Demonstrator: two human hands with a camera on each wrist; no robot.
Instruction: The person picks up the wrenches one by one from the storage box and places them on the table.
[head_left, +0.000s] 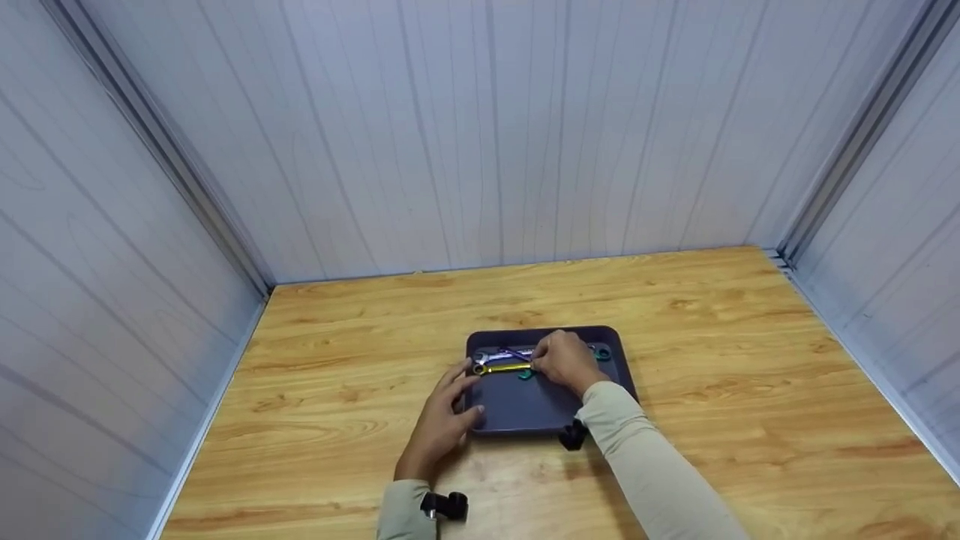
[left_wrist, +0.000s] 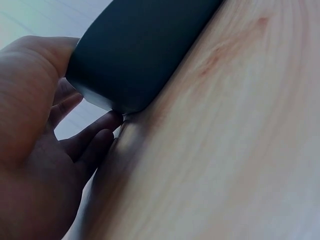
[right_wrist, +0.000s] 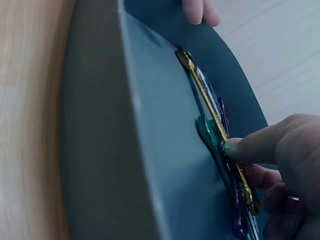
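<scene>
A dark grey tray (head_left: pixel 510 409) lies on the wooden table and holds several wrenches. My right hand (head_left: pixel 564 361) reaches into it and pinches the gold wrench (right_wrist: pixel 204 90) near its middle between thumb and fingers. Beneath and beside that one lie a green wrench (right_wrist: pixel 212 137), a purple wrench (right_wrist: pixel 237 220) and a silver wrench (head_left: pixel 491 356), partly hidden by the hand. At the tray's left side, my left hand (head_left: pixel 441 421) rests against the wall with fingers spread. Its thumb and some fingertips (right_wrist: pixel 194 11) reach over the rim.
Wood-grain table (head_left: pixel 337 360) surrounds the tray. Pale panel walls (head_left: pixel 480 135) rise behind and at both sides, with metal corner posts. A black wrist mount (head_left: pixel 572 435) on the right sleeve sits close to the tray's front edge.
</scene>
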